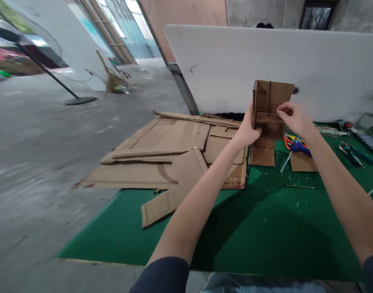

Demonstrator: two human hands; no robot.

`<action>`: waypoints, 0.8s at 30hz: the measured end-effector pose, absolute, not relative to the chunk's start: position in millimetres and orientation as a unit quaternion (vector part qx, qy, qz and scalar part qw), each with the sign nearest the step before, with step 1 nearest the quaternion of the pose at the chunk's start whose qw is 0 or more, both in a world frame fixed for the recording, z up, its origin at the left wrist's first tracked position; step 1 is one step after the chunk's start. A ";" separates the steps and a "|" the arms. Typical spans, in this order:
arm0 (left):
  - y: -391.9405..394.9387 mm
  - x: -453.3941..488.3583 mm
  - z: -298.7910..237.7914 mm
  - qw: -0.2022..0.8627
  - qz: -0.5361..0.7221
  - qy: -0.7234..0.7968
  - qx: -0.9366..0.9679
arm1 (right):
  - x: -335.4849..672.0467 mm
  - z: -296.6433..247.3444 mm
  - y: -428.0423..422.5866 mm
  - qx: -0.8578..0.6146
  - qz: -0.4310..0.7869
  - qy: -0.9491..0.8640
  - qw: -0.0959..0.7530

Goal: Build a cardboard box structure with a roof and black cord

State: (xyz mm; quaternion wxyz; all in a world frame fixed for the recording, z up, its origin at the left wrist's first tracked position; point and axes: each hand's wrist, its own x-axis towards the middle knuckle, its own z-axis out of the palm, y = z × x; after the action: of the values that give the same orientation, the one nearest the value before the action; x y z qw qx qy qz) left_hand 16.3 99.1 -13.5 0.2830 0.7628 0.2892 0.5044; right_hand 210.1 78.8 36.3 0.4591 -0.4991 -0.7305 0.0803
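Note:
Upright above the far side of the table, a small cardboard box (279, 95) shows open compartments and a thin dark strip down its upper panel. My left hand (247, 129) grips its left edge, with the thumb against the front. At the box's right side, my right hand (295, 118) is closed in a pinch, fingertips close to the middle ledge. Whatever sits between those fingertips is too small to make out. Below the box stands another folded cardboard piece (262, 154). A blue glue gun (301, 148) with a translucent glue stick (286, 162) lies near my right wrist.
Flat cardboard sheets (143, 175) cover the table's left part, some overhanging its edge. On the green table (266, 240) are a thin rod (300, 186), pliers (349, 154) and a phone-like object (369, 142). A white board (266, 61) rises behind.

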 end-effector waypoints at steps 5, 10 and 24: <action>92.7 18.0 -9.8 0.283 0.507 0.318 0.749 | 209.5 30.9 81.8 -0.493 0.080 -0.720 0.482; 82.6 18.5 -5.1 0.225 0.492 0.396 0.742 | 209.2 28.5 84.8 -0.499 0.095 -0.707 0.491; 73.8 17.9 -4.0 0.198 0.487 0.415 0.743 | 207.4 27.3 78.3 -0.518 0.043 -0.706 0.481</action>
State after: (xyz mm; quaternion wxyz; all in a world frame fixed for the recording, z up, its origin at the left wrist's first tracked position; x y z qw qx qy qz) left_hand 17.9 73.8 -4.0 0.1981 0.7429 0.4149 0.4866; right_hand 207.4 78.3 27.3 0.4807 -0.5181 -0.7062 0.0432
